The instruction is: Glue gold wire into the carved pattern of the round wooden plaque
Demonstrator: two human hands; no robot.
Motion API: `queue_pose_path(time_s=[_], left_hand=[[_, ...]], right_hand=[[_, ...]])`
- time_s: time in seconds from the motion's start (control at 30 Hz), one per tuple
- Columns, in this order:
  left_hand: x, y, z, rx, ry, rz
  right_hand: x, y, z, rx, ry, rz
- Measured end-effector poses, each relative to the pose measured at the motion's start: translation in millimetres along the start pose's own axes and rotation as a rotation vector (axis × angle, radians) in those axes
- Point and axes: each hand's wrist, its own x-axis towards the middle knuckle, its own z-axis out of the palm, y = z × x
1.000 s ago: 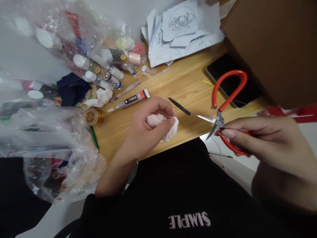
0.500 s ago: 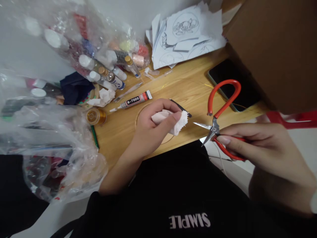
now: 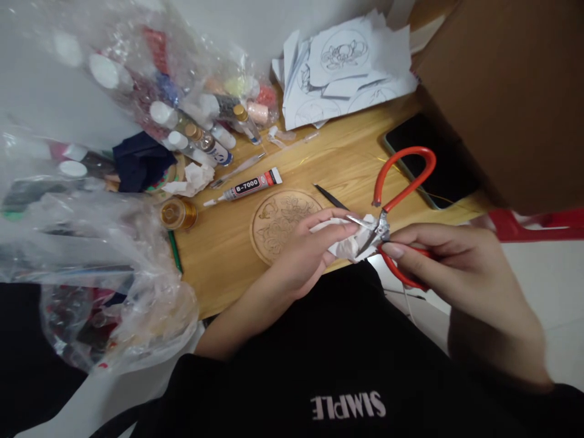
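Observation:
A crumpled white tissue (image 3: 344, 246) is pinched in my left hand (image 3: 314, 246), just above the table's front edge. My right hand (image 3: 451, 267) grips red-handled scissors (image 3: 406, 176) by the lower handle near the pivot. The scissor blades are spread and lie against the tissue, one on each side as far as I can see. Partly behind my left hand lies a round wooden disc (image 3: 278, 222) with a flower design drawn on it. Close beyond my fingers rests a black pointed tool (image 3: 331, 196), its near end hidden.
A B-7000 glue tube (image 3: 250, 185) lies behind the disc. To the left stand a spool of golden wire (image 3: 177, 214), a green pencil (image 3: 174, 250) and plastic bags (image 3: 114, 243) with bottles. Drawn papers (image 3: 342, 73), a phone (image 3: 424, 158) and a cardboard box (image 3: 506, 103) occupy the back and right.
My left hand has moved right with the tissue, uncovering the disc's flower design. The scissors have come left, so their blades now meet the tissue.

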Motion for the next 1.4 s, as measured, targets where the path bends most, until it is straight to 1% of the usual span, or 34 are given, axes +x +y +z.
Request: queue_pose_path(time_s=[0.13,0.23,0.3,0.4,0.53,0.7,0.87,1.0,1.13,1.2,1.23,1.33,1.37,1.4], left_hand=[[-2,0,-1.3,-0.072,-0.034,-0.014],[-2,-1,-2.7,-0.105,-0.035,-0.011],[-2,-2,-2.5,-0.133,-0.018,-0.007],[0,-4,-1.3,-0.133,0.036,-0.002],[1,-6,0.1,0.015,0.093,0.038],[3,-13,2.0,0.117,0.103,0.163],[1,-14,2.5,0.324,0.208,0.290],[-3,-10,1.8,0.447,0.203,0.346],[-3,-9,0.9,0.452,0.196,0.336],[-2,-10,-2.3,0.417,0.219,0.328],[-1,-10,-5.0,0.394,0.241,0.322],[2,-11,-15.4,0.324,0.310,0.308],[3,-12,-18.4,0.309,0.319,0.308],[3,-12,-20.6,0.296,0.323,0.308]], right_hand=[[2,6,-4,-0.121,-0.018,-0.089],[3,10,-5,-0.201,0.002,-0.150],[3,12,-5,-0.252,0.033,-0.175],[3,13,-4,-0.319,0.056,-0.201],[2,12,-5,-0.370,0.056,-0.205],[2,11,-3,-0.445,0.064,-0.260],[1,11,1,-0.472,0.095,-0.304],[-1,13,2,-0.449,0.102,-0.311],[-3,14,2,-0.427,0.091,-0.296],[-4,13,-1,-0.403,0.141,-0.260],[-4,12,-3,-0.386,0.206,-0.236],[-5,7,-7,-0.344,0.457,-0.190],[-6,5,-8,-0.334,0.504,-0.188],[-6,3,-8,-0.323,0.515,-0.188]])
